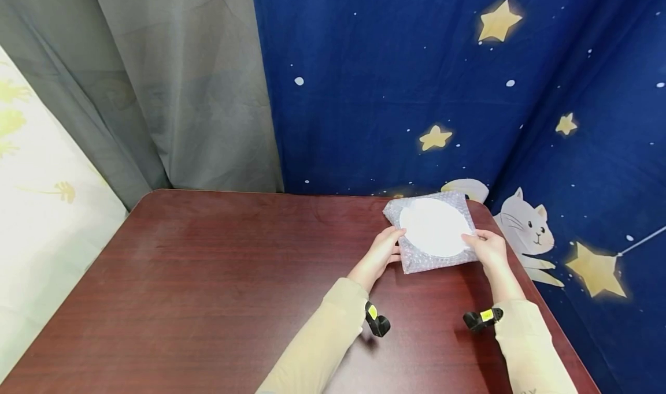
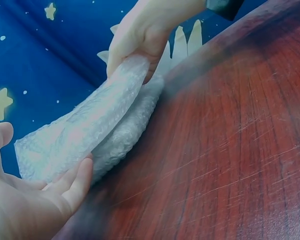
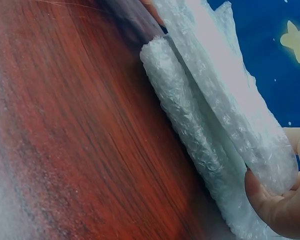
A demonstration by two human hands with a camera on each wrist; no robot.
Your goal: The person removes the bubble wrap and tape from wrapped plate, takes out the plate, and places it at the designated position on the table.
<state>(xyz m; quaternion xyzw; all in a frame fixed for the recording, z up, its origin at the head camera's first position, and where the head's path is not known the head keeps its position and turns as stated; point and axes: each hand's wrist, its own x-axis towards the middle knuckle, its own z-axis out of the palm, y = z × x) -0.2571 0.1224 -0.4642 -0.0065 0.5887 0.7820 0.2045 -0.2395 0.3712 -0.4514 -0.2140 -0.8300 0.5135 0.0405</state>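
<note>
A round white disc (image 1: 434, 226) shows at the middle of a bubble-wrap sheet (image 1: 414, 262) over the right part of the table. Whether the disc lies on the wrap or under a layer, I cannot tell. My left hand (image 1: 382, 248) holds the wrap's left edge, thumb above and fingers beneath; in the left wrist view its fingers (image 2: 79, 182) touch the underside. At the opposite edge my right hand (image 1: 490, 247) grips the wrap, its thumb over the disc's rim. Two layers of bubble wrap (image 3: 225, 95) show in the right wrist view, with a gap between them.
The dark red wooden table (image 1: 208, 278) ends close to my right forearm. Behind it hang a grey curtain (image 1: 203, 122) and a blue star-patterned curtain (image 1: 364, 122). A pale printed cloth (image 1: 41, 209) is at the left. Black wrist devices (image 1: 377, 322) sit on both sleeves.
</note>
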